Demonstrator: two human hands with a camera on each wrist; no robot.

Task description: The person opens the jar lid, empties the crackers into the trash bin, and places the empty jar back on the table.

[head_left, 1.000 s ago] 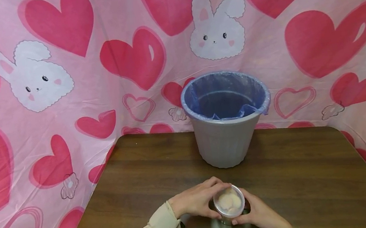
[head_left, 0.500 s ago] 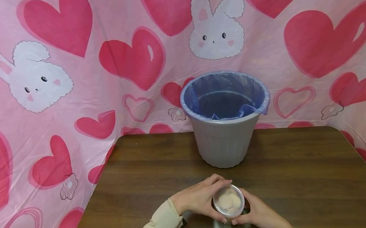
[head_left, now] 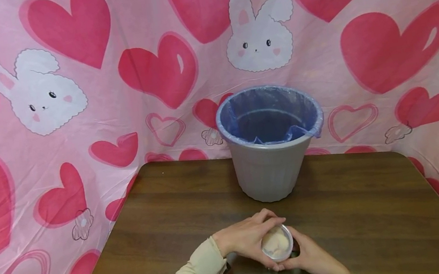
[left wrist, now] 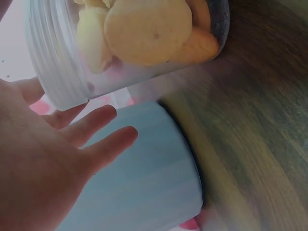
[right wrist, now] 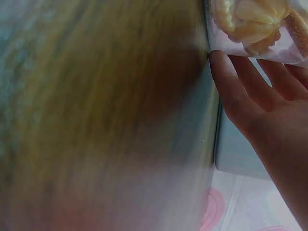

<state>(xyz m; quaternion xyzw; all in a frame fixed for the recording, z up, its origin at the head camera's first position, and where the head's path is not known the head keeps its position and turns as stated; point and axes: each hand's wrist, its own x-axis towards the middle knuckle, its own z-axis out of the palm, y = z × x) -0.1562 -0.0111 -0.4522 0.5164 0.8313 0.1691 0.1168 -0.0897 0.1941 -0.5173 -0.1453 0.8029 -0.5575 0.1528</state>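
Note:
A clear jar [head_left: 277, 245] of pale yellow and golden-brown biscuit-like pieces [left wrist: 147, 31] stands low over the table, near the front. Round its top runs a ribbed translucent lid [left wrist: 53, 62]. My left hand [head_left: 247, 241] grips the lid, thumb on the near side and fingers on the far side. On the right, my right hand [head_left: 311, 256] holds the jar's body, its fingertips against the clear wall in the right wrist view. Part of the jar's side is hidden behind both hands in the head view.
A light grey bin [head_left: 269, 174] with a blue bag liner [head_left: 272, 122] stands behind the jar, near the back of the brown wooden table [head_left: 173, 200]. Pink cloth [head_left: 134, 22] with hearts and rabbits hangs round the back and sides.
My left hand has shifted to the right round the lid, its thumb coming nearer my right thumb. The right hand and the bin have stayed in place.

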